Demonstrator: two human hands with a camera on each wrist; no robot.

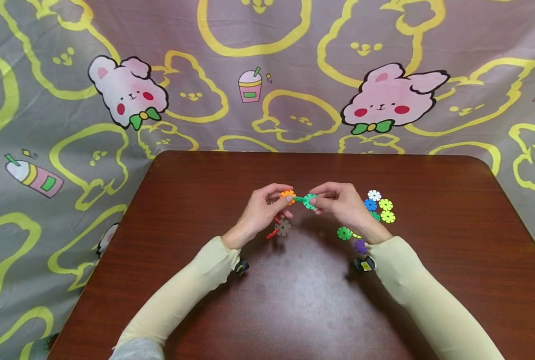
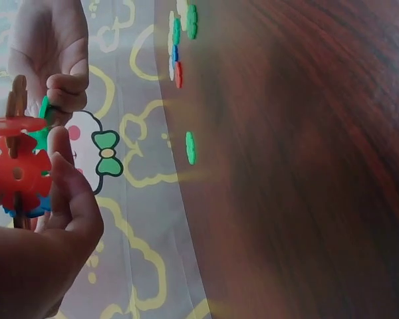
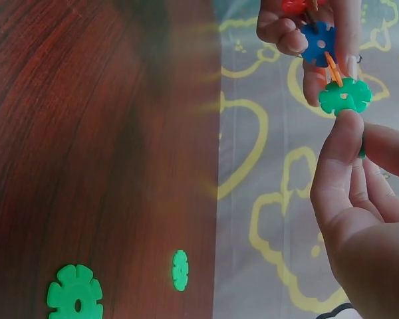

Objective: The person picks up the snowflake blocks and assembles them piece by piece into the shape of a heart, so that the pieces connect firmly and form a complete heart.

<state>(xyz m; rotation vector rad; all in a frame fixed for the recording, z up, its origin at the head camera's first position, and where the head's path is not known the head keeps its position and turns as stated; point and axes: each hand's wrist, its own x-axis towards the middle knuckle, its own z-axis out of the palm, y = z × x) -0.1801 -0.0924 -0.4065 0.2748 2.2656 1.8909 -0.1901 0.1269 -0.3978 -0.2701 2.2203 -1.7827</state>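
Note:
Both hands are raised over the table, joined by a chain of slotted plastic snowflake discs. My left hand (image 1: 263, 209) pinches the orange disc (image 1: 288, 195) of the chain. Below its fingers hang a grey-brown disc (image 1: 283, 228) and red discs (image 2: 20, 171), slotted together at angles. A blue disc (image 3: 316, 45) sits between the red and the orange. One green disc (image 3: 358, 93) is slotted to the orange one. My right hand (image 1: 343, 204) pinches a second green disc (image 1: 310, 201) at the chain's right end, partly hidden by the thumb.
Several loose discs lie right of the hands, among them a white disc (image 1: 374, 195), a blue disc (image 1: 370, 205) and yellow-green discs (image 1: 388, 216). Nearer, beside the right wrist, are a green disc (image 1: 344, 233) and a purple disc (image 1: 361, 246). Patterned cloth (image 1: 294, 115) hangs behind the brown table (image 1: 195, 200).

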